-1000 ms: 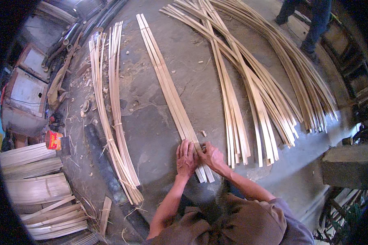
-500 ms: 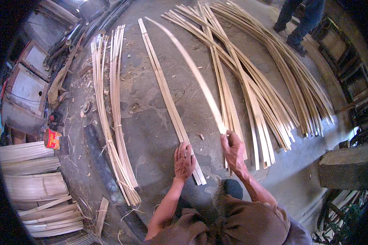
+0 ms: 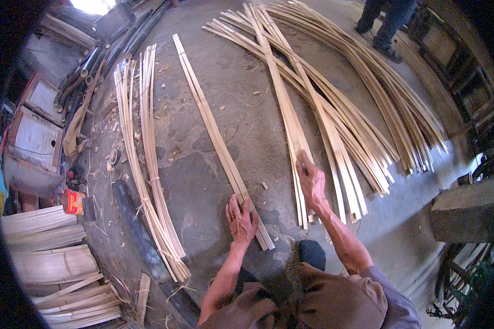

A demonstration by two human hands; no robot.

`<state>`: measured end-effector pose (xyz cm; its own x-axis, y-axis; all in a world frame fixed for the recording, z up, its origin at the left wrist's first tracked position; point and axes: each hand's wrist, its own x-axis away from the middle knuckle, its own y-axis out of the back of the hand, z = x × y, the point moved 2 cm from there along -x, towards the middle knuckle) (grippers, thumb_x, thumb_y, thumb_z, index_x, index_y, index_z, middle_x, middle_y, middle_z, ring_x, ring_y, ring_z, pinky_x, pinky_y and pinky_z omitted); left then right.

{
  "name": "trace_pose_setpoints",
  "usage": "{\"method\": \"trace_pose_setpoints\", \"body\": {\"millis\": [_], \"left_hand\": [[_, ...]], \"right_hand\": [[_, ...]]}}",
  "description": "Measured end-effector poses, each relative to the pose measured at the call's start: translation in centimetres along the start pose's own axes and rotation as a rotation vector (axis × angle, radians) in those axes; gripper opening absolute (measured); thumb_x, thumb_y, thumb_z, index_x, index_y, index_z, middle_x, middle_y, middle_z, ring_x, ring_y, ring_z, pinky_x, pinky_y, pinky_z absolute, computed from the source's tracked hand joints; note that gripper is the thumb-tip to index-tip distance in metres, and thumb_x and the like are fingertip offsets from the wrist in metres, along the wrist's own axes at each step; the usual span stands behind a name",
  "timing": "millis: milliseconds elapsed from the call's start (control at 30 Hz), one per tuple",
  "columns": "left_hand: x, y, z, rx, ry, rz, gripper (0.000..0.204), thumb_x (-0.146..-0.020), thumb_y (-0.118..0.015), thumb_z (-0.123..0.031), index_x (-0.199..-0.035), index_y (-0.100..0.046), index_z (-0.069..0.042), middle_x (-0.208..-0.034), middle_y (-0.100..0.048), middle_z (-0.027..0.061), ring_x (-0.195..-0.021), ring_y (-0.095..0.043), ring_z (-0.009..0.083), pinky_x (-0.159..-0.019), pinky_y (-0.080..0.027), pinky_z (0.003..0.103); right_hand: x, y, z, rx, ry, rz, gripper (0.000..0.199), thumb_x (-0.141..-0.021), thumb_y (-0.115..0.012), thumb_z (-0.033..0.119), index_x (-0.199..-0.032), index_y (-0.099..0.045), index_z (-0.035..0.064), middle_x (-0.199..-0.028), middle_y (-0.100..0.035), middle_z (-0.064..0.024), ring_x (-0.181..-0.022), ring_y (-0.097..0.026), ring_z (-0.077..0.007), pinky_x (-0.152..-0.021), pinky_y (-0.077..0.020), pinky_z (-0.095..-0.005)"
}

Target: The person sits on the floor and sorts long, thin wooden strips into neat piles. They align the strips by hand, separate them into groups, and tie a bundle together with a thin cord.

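Far to the left of both hands, a tied bundle of thin bamboo strips [image 3: 148,181] lies on the concrete floor [image 3: 203,181], its long axis running away from the person; there look to be two sheaves in it, side by side.

The left hand [image 3: 241,219] lies flat, fingers spread and closed on nothing, pressing the near end of a narrow set of bamboo slats [image 3: 217,140]. This set holds what looks like three slats laid edge to edge, though the exact count is hard to tell. They stretch straight out from that hand, up and slightly to the left, and the near end reaches just past the palm toward the person.

To the right, the right hand [image 3: 312,183] has its grip closed on one slat at the near end of the big fan of slats [image 3: 324,104]. That pile runs away from the grip and spreads rightward; its slats are too many to count. The right hand is the nearer to it, the left well apart.

Two hands, three groups of bamboo.
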<state>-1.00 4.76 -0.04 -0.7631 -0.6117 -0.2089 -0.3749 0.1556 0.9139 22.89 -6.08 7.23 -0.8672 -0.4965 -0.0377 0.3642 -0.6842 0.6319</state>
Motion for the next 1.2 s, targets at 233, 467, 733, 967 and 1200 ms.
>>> {"method": "trace_pose_setpoints", "body": {"millis": [233, 467, 733, 967, 1200], "left_hand": [[0.1, -0.3, 0.2, -0.014, 0.01, -0.003, 0.055, -0.085, -0.061, -0.027, -0.135, -0.048, -0.008, -0.145, -0.032, 0.0267, -0.137, -0.029, 0.0403, -0.115, -0.02, 0.054], [0.3, 0.2, 0.7, 0.035, 0.02, -0.04, 0.063, -0.085, -0.062, -0.023, -0.139, -0.038, -0.002, -0.146, -0.035, 0.023, -0.138, -0.031, 0.0381, -0.115, -0.02, 0.053], [0.3, -0.8, 1.9, 0.131, 0.165, -0.06, 0.061, -0.092, -0.053, -0.02, -0.145, -0.03, -0.003, -0.143, -0.043, 0.016, -0.137, -0.036, 0.0307, -0.116, -0.02, 0.05], [0.0, -2.0, 1.6, 0.141, 0.179, -0.086, 0.064, -0.091, -0.053, -0.032, -0.143, -0.033, -0.001, -0.142, -0.044, 0.0174, -0.136, -0.035, 0.0326, -0.115, -0.019, 0.051], [0.5, -0.6, 1.5, 0.031, 0.182, -0.074, 0.073, -0.085, -0.062, -0.038, -0.139, -0.037, 0.005, -0.147, -0.033, 0.0243, -0.137, -0.028, 0.0402, -0.115, -0.018, 0.053]], "right_hand": [[0.3, -0.1, -1.2, -0.097, -0.049, -0.011, 0.046, -0.095, -0.058, 0.029, -0.136, -0.051, 0.0075, -0.077, -0.061, -0.0264, -0.07, -0.062, -0.0243, -0.067, -0.0486, -0.0396], [1.7, -1.9, -2.5, 0.199, 0.306, -0.135, 0.034, -0.093, -0.056, 0.023, -0.122, -0.059, 0.004, -0.095, -0.061, -0.0243, -0.092, -0.061, -0.0369, -0.08, -0.0494, -0.0417], [10.9, -10.9, 1.2, 0.024, 0.078, 0.509, 0.031, -0.093, -0.056, 0.03, -0.115, -0.06, 0.0071, -0.089, -0.068, -0.0204, -0.078, -0.066, -0.0412, -0.067, -0.0513, -0.0463], [10.1, -11.4, -0.1, -0.253, -0.043, 0.463, 0.029, -0.093, -0.06, 0.03, -0.109, -0.06, 0.0062, -0.077, -0.066, -0.0142, -0.064, -0.062, -0.0241, -0.059, -0.0495, -0.038], [3.4, 2.4, 1.1, 0.011, -0.088, 0.162, 0.035, -0.096, -0.059, 0.03, -0.117, -0.065, 0.002, -0.07, -0.063, -0.0043, -0.064, -0.057, -0.0132, -0.055, -0.0457, -0.0309]]}}
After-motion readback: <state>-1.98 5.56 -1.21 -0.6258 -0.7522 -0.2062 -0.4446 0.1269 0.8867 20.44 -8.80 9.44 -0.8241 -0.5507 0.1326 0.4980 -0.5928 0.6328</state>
